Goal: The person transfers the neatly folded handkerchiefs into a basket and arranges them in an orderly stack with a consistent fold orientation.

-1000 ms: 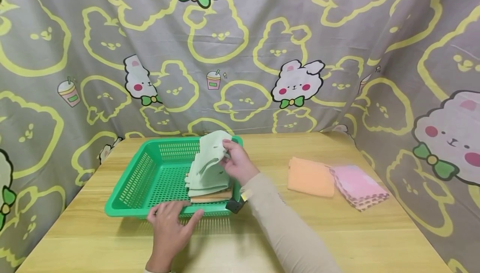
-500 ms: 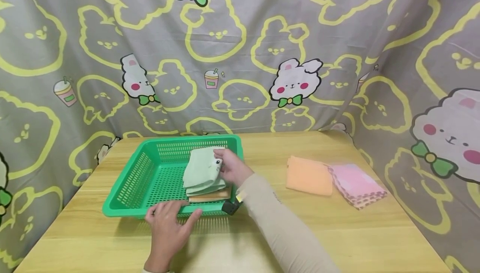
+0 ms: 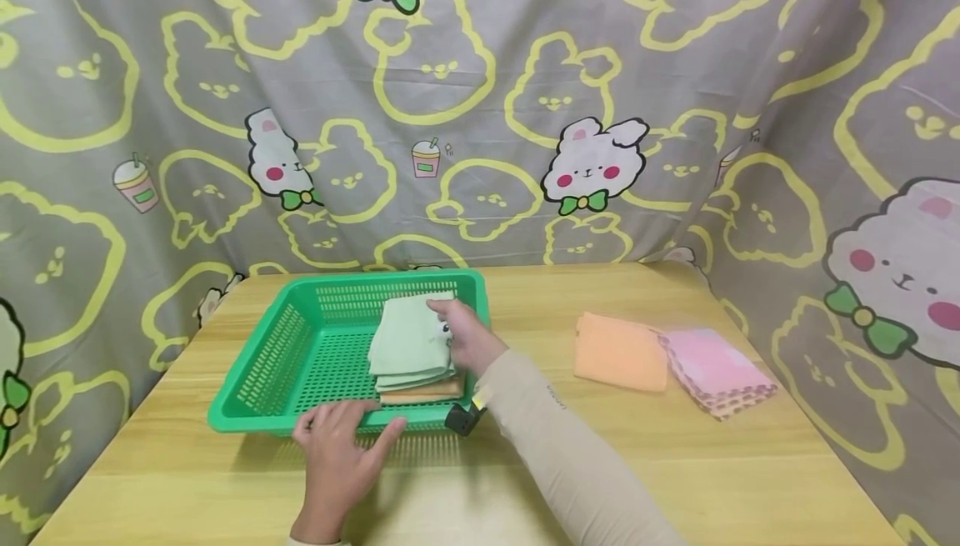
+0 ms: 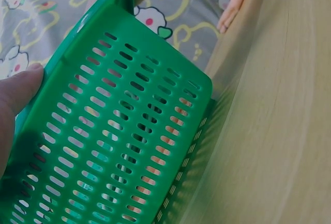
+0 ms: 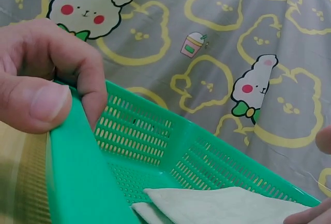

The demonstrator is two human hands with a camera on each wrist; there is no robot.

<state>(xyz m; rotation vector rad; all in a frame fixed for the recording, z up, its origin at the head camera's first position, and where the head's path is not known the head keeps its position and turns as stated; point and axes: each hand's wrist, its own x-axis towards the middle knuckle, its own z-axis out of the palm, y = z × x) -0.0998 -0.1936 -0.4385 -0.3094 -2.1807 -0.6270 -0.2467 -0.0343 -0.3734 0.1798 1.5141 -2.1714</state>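
A green plastic basket (image 3: 251, 424) with slotted walls stands on the table. My left hand (image 3: 341, 458) grips its front rim, thumb outside and fingers over the edge, as the right wrist view also shows. Inside, at the right end, lies a stack of folded towels. The top one is a pale green towel (image 3: 408, 338) with a small dark-eyed print, and an orange-brown towel (image 3: 423, 393) is below. My right hand (image 3: 474, 336) rests on the right side of the pale green towel; in the right wrist view its fingertips (image 5: 313, 214) touch the cloth.
On the table (image 3: 570, 479), right of the basket, lie a folded orange towel (image 3: 621, 353) and a folded pink towel (image 3: 716, 363) with a patterned underside, their edges meeting. A black wrist camera (image 3: 463, 418) sits above the basket's front right corner. Printed curtains (image 3: 480, 112) surround the table.
The pale green towel's raised part has come down flat on the stack as my right hand lowered it. My left hand stays on the rim.
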